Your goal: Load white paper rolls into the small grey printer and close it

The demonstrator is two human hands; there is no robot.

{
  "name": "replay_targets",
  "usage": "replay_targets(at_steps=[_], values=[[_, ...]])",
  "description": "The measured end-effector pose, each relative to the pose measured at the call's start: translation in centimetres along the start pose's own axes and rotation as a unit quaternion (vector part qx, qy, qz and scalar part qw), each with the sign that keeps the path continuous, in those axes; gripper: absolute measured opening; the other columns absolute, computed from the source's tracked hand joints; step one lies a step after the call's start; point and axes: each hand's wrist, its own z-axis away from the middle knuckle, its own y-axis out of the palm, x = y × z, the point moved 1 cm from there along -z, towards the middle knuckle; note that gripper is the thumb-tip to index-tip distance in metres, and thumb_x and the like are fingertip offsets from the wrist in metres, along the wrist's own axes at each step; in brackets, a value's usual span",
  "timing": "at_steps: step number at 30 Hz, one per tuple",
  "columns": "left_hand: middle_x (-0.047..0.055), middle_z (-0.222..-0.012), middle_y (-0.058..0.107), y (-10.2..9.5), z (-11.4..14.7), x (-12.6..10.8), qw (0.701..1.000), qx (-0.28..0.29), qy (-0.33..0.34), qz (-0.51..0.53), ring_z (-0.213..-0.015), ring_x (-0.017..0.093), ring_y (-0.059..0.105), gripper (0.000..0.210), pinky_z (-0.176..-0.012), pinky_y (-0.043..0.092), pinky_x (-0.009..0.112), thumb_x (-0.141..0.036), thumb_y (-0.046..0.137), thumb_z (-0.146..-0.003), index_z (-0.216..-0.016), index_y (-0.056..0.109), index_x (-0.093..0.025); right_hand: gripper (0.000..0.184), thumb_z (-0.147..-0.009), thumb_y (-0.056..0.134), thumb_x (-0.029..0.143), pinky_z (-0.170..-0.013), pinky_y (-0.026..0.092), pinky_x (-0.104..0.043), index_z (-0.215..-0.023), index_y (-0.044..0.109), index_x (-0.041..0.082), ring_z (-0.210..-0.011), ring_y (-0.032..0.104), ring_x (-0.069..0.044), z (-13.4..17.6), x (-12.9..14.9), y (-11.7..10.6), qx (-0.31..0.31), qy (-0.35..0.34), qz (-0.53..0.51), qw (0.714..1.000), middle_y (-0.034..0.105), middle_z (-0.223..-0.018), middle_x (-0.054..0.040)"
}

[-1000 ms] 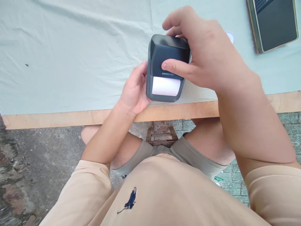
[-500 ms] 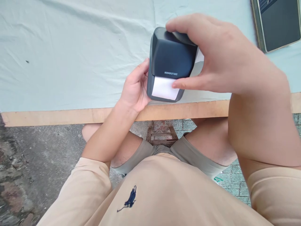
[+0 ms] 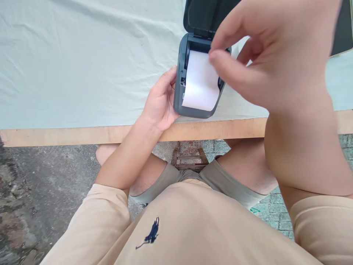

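My left hand [image 3: 162, 99] grips the left side of a dark label printer [image 3: 200, 112], holding it just above the table's near edge. The printer's black lid [image 3: 201, 16] is swung up and back. White label paper [image 3: 201, 81] shows in the compartment, its loose end reaching toward the printer's front. Over the paper's upper right edge is my right hand [image 3: 248, 55], thumb and forefinger tips pinched together. Whether they grip the paper is unclear. That hand hides the printer's right side and part of the lid.
A pale cloth [image 3: 82, 66] covers the table, with a wooden strip [image 3: 68, 136] along its near edge. A dark-screened device [image 3: 343, 29] lies at the upper right, partly behind my right hand. Below the table a wooden frame [image 3: 190, 165] stands between my legs.
The printer's lid has gone from closed to raised, uncovering the label paper inside. My right hand has left the lid and its fingers have come together over the paper. My left hand keeps its hold.
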Motion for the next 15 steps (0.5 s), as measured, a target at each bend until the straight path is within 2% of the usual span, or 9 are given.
replay_targets(at_steps=[2, 6, 10, 11, 13, 15], values=[[0.006, -0.123, 0.088, 0.1, 0.3, -0.1, 1.0, 0.027, -0.001, -0.014, -0.16, 0.036, 0.066, 0.039, -0.116, 0.073, 0.044, -0.051, 0.055, -0.111, -0.114, 0.079, -0.02, 0.049, -0.112, 0.051, 0.069, -0.084, 0.056, -0.039, -0.13, 0.072, 0.029, -0.123, 0.071, -0.03, 0.5, -0.1, 0.1, -0.002, -0.017, 0.029, 0.999, 0.075, -0.112, -0.0083], [0.002, -0.118, 0.087, -0.1, 0.9, 0.1, 0.995, 0.091, 0.026, -0.043, -0.152, 0.036, 0.072, 0.021, -0.109, 0.076, 0.041, -0.034, 0.073, -0.101, -0.117, 0.079, -0.022, 0.028, -0.102, 0.067, 0.052, -0.073, 0.045, -0.035, -0.114, 0.073, 0.027, -0.101, 0.069, -0.026, -0.6, 1.1, 1.7, 0.028, -0.053, 0.138, 0.989, 0.069, -0.09, -0.0075], [-0.002, -0.115, 0.085, -0.5, 1.0, 0.5, 0.993, 0.09, 0.038, -0.067, -0.142, 0.035, 0.079, 0.022, -0.099, 0.077, 0.037, -0.035, 0.08, -0.098, -0.118, 0.081, -0.025, 0.015, -0.083, 0.072, 0.033, -0.067, 0.03, -0.034, -0.093, 0.068, 0.023, -0.087, 0.064, -0.025, -2.1, 3.4, 2.8, 0.094, 0.024, 0.299, 0.949, 0.057, -0.077, -0.0079], [-0.002, -0.113, 0.085, -0.5, 0.9, 0.5, 0.993, 0.086, 0.039, -0.069, -0.141, 0.035, 0.08, 0.022, -0.098, 0.077, 0.037, -0.035, 0.079, -0.099, -0.118, 0.081, -0.025, 0.013, -0.081, 0.071, 0.03, -0.068, 0.03, -0.035, -0.091, 0.067, 0.022, -0.085, 0.063, -0.024, -2.1, 4.0, 2.5, 0.102, 0.028, 0.306, 0.946, 0.054, -0.076, -0.0071], [-0.002, -0.11, 0.085, -0.5, 0.8, 0.5, 0.994, 0.076, 0.037, -0.071, -0.14, 0.035, 0.08, 0.02, -0.098, 0.077, 0.038, -0.035, 0.076, -0.101, -0.117, 0.08, -0.024, 0.011, -0.083, 0.069, 0.028, -0.072, 0.035, -0.037, -0.092, 0.07, 0.022, -0.083, 0.061, -0.019, -1.6, 4.6, 1.3, 0.105, 0.01, 0.267, 0.958, 0.05, -0.074, -0.0039], [-0.001, -0.108, 0.085, -0.4, 0.6, 0.4, 0.994, 0.073, 0.033, -0.069, -0.14, 0.035, 0.08, 0.019, -0.098, 0.078, 0.04, -0.036, 0.073, -0.103, -0.117, 0.079, -0.024, 0.014, -0.088, 0.069, 0.028, -0.08, 0.041, -0.04, -0.098, 0.077, 0.024, -0.085, 0.062, -0.015, -0.7, 4.2, -0.4, 0.078, 0.004, 0.137, 0.987, 0.052, -0.077, -0.0005]])
